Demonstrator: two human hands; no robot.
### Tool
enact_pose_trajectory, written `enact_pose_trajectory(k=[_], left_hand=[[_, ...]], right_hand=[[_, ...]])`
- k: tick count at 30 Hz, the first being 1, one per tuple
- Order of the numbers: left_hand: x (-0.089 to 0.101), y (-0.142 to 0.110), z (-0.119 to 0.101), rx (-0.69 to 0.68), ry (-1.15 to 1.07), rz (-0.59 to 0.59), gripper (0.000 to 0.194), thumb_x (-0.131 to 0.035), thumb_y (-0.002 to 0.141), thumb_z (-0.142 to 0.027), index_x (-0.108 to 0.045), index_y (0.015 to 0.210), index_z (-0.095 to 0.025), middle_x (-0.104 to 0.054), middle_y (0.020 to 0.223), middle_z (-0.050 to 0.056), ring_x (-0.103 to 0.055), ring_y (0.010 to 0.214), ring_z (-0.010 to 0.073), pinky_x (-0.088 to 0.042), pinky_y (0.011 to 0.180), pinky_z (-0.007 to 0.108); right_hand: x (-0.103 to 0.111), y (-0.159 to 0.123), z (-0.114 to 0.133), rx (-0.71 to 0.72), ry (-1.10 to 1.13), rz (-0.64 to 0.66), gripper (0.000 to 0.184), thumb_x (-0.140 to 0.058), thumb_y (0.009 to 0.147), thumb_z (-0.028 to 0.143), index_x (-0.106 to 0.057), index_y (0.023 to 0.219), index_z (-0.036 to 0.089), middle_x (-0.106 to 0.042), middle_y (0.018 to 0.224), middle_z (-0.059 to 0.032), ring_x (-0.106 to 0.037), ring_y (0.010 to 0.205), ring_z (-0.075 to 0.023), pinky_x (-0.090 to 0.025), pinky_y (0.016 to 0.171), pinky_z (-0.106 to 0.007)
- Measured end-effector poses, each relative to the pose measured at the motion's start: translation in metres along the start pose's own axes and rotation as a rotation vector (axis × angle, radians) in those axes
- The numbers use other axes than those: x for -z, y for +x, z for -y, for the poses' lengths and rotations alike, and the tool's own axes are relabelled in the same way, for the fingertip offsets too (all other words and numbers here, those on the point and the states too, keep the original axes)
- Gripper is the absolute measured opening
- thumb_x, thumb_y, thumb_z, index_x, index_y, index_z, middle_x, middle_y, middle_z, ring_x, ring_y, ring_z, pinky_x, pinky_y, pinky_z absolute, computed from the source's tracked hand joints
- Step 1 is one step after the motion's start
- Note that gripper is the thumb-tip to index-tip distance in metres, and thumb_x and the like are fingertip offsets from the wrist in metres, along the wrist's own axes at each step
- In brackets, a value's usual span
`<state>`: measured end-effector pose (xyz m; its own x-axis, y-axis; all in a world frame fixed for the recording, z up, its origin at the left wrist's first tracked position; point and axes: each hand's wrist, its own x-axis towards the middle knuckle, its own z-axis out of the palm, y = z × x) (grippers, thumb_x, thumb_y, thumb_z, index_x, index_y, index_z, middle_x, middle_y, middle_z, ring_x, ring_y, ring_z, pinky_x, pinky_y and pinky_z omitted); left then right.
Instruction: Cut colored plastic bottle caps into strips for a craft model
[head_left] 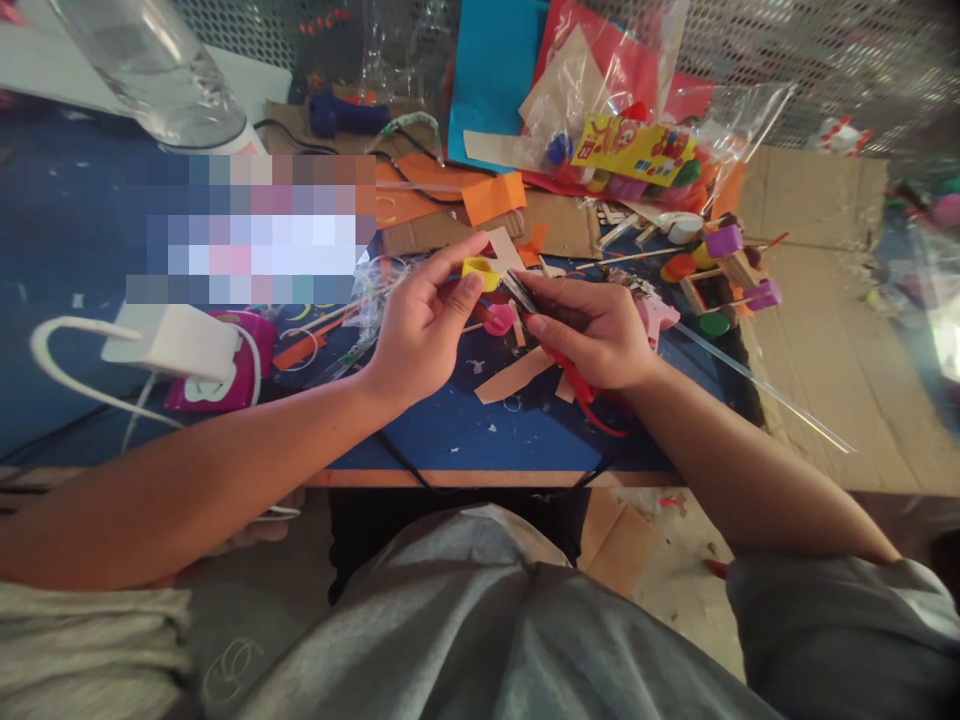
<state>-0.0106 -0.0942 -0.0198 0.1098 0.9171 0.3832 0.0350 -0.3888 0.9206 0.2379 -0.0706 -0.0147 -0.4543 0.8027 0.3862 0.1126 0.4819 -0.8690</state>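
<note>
Between the thumb and fingers of my left hand (424,325) is a small yellow ring-like piece (481,273), perhaps a bottle cap. My right hand (592,330) is closed on a pair of scissors (574,385) with red handles, and their metal blades point up and left at the yellow piece. I cannot tell whether the blades touch it. Just below both hands lies a pink round piece (499,319). Strips of tan card (514,375) rest on the blue table (420,430) under the right hand. A pink object (658,315) shows partly behind that hand.
A clear bottle (157,80) and a white charger (169,345) on a magenta socket block (225,385) stand at left. Behind lie orange paper (491,198) and a plastic bag (637,150). On the right are sticks with colored caps (724,240) and a cardboard sheet (840,350).
</note>
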Motion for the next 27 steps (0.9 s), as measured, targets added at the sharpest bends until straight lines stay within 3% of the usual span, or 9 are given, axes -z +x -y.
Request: enact_pose_trajectory(k=[3,8,16,23,27], left_hand=[[0.0007,0.0009,-0.0026,-0.023,0.04,-0.025,0.063,-0.069,0.11,-0.078,-0.08,0.149,-0.03,-0.09,0.125,0.009,-0.085,0.127,0.0297,-0.076,0.102,0.044],[-0.002,0.0006,0.0019,-0.016,0.017,-0.075,0.058,-0.072,0.109,-0.077,-0.081,0.146,-0.034,-0.088,0.145,0.008,-0.085,0.126,0.0281,-0.077,0.104,0.046],[0.0011,0.002,0.0054,-0.018,0.051,-0.087,0.055,-0.07,0.109,-0.077,-0.081,0.145,-0.037,-0.088,0.144,0.007,-0.087,0.112,0.025,-0.077,0.095,0.044],[0.0022,0.0028,0.0043,-0.047,0.079,-0.051,0.05,-0.07,0.113,-0.069,-0.081,0.146,-0.034,-0.085,0.15,0.009,-0.086,0.123,0.0268,-0.077,0.105,0.047],[0.0042,0.0032,0.0026,-0.041,0.108,-0.035,0.053,-0.07,0.112,-0.071,-0.081,0.145,-0.031,-0.088,0.143,0.009,-0.086,0.129,0.0286,-0.076,0.109,0.047]], right_hand=[[0.0012,-0.0006,0.0004,-0.025,0.007,0.009,0.058,-0.091,0.103,0.057,-0.087,0.151,0.026,-0.091,0.139,-0.0092,-0.089,0.124,-0.0316,-0.072,0.115,-0.045],[0.0023,-0.0015,0.0002,-0.074,0.012,0.001,0.058,-0.093,0.1,0.056,-0.088,0.149,0.026,-0.092,0.134,-0.0083,-0.09,0.115,-0.0303,-0.076,0.102,-0.043],[0.0024,-0.0013,-0.0013,-0.082,0.03,0.01,0.061,-0.096,0.097,0.054,-0.087,0.15,0.027,-0.09,0.142,-0.0072,-0.087,0.13,-0.0332,-0.074,0.112,-0.045],[0.0036,-0.0014,-0.0021,-0.061,0.005,0.019,0.055,-0.092,0.102,0.052,-0.087,0.149,0.024,-0.09,0.14,-0.0086,-0.087,0.132,-0.0318,-0.071,0.117,-0.044],[0.0044,-0.0018,-0.0002,-0.067,-0.001,0.025,0.054,-0.091,0.103,0.053,-0.088,0.149,0.024,-0.09,0.14,-0.0084,-0.086,0.135,-0.0318,-0.071,0.119,-0.044]])
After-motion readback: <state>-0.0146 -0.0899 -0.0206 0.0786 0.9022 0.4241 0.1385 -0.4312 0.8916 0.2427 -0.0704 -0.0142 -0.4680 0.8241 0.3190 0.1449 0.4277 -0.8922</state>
